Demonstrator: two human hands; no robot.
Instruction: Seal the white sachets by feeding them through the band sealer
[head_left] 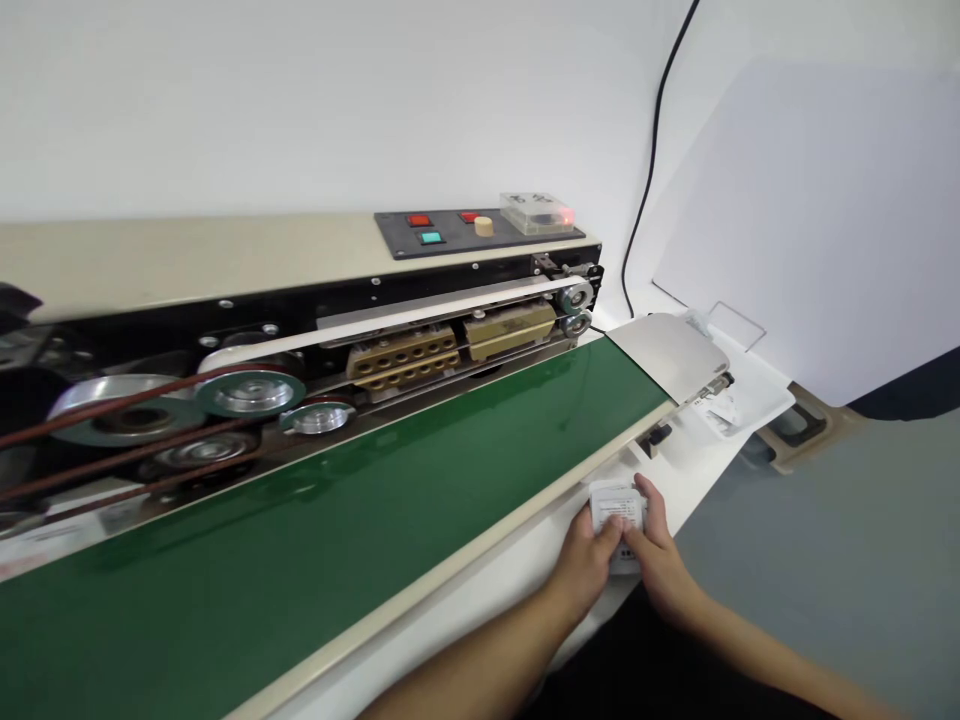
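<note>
Both of my hands grip a small stack of white printed sachets (616,498) in front of the conveyor's near edge. My left hand (586,556) is closed on the left side of the stack, its thumb across the printed face. On the other side, my right hand (661,556) is closed too, with its thumb on the front and fingers behind. The fingers behind the stack are mostly hidden. Beyond my hands runs the green belt (420,480) of a band sealing machine. A whitish bag (49,545) with faint red marks lies at the machine's far left, partly behind the rollers.
Metal pulleys (251,390) and brass blocks (405,358) line the belt's back side. The control panel (450,238) carries coloured switches and a clear box (536,213). A metal plate (671,352) ends the belt; a white tray (776,400) holding packets stands to its right. A stool (810,425) is below.
</note>
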